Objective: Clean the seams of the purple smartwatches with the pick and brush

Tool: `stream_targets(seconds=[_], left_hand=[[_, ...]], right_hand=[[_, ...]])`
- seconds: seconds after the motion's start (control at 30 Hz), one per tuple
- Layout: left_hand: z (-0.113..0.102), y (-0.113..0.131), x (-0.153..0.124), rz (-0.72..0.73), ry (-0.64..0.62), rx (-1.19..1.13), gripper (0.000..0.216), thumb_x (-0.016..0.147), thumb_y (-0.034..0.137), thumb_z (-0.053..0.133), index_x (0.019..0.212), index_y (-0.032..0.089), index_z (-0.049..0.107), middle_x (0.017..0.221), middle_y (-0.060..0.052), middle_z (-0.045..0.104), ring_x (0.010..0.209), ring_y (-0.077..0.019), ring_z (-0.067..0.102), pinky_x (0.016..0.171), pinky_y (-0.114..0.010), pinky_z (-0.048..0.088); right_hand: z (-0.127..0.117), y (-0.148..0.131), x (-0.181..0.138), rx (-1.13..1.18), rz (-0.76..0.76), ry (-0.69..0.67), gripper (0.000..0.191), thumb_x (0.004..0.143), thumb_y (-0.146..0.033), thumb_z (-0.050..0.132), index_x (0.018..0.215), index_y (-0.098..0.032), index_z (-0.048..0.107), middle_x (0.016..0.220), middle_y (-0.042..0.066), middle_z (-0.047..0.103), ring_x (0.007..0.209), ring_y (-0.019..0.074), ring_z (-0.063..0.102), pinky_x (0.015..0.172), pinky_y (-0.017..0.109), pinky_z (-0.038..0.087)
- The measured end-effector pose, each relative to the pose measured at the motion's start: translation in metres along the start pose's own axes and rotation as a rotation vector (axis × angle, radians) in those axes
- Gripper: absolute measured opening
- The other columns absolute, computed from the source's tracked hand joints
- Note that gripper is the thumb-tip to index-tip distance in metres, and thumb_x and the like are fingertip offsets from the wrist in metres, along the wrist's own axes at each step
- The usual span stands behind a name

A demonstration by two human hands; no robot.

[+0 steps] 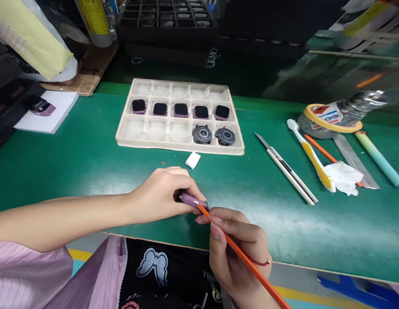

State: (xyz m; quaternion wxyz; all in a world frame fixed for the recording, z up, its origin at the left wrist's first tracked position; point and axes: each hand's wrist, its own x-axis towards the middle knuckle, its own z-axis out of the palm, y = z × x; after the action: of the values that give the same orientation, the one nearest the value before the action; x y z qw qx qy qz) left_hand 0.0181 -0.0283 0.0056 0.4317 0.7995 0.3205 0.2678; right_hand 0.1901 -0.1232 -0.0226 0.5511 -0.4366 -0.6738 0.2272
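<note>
My left hand (159, 195) grips a small purple watch casing (193, 201) at its near end, above the green mat (90, 159). My right hand (234, 249) pinches a thin orange stick (244, 253), and its tip touches the casing's edge. Beyond the hands lies a beige pulp tray (131, 128). Its middle row holds several square black-and-purple watch bodies (180, 110). Two round dark metal parts (202, 134) sit in the front row's right-hand cells. A small white foam block (193, 160) lies between the tray and my left hand.
To the right lie a utility knife (285, 169), a yellow-handled toothbrush (310, 156), a steel ruler (354, 161), a roll of yellow tape (331, 118) and a plastic bottle (357, 107). Another purple watch body (40, 105) rests on a white pad (48, 116) at the left.
</note>
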Motion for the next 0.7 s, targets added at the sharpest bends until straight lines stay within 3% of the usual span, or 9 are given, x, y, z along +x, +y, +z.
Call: stream_targets(seconds=[0.4, 0.7], left_hand=[[0.001, 0.001, 0.000, 0.039, 0.030, 0.032, 0.018, 0.075, 0.004, 0.079, 0.086, 0.017, 0.076, 0.076, 0.002, 0.068, 0.070, -0.0098, 0.059, 0.066, -0.020, 0.046], [0.003, 0.001, -0.001, 0.005, 0.047, 0.024, 0.018, 0.074, 0.007, 0.082, 0.086, 0.019, 0.076, 0.075, 0.003, 0.068, 0.070, -0.0110, 0.061, 0.067, -0.022, 0.048]], right_hand=[[0.003, 0.001, -0.002, -0.066, -0.034, 0.008, 0.026, 0.088, 0.001, 0.056, 0.105, -0.018, 0.053, 0.097, 0.006, 0.066, 0.087, 0.0136, 0.071, 0.070, 0.023, 0.061], [-0.001, -0.011, 0.014, -0.187, -0.013, -0.086, 0.023, 0.091, 0.002, 0.052, 0.099, -0.019, 0.050, 0.095, 0.005, 0.064, 0.080, 0.0106, 0.071, 0.063, 0.019, 0.058]])
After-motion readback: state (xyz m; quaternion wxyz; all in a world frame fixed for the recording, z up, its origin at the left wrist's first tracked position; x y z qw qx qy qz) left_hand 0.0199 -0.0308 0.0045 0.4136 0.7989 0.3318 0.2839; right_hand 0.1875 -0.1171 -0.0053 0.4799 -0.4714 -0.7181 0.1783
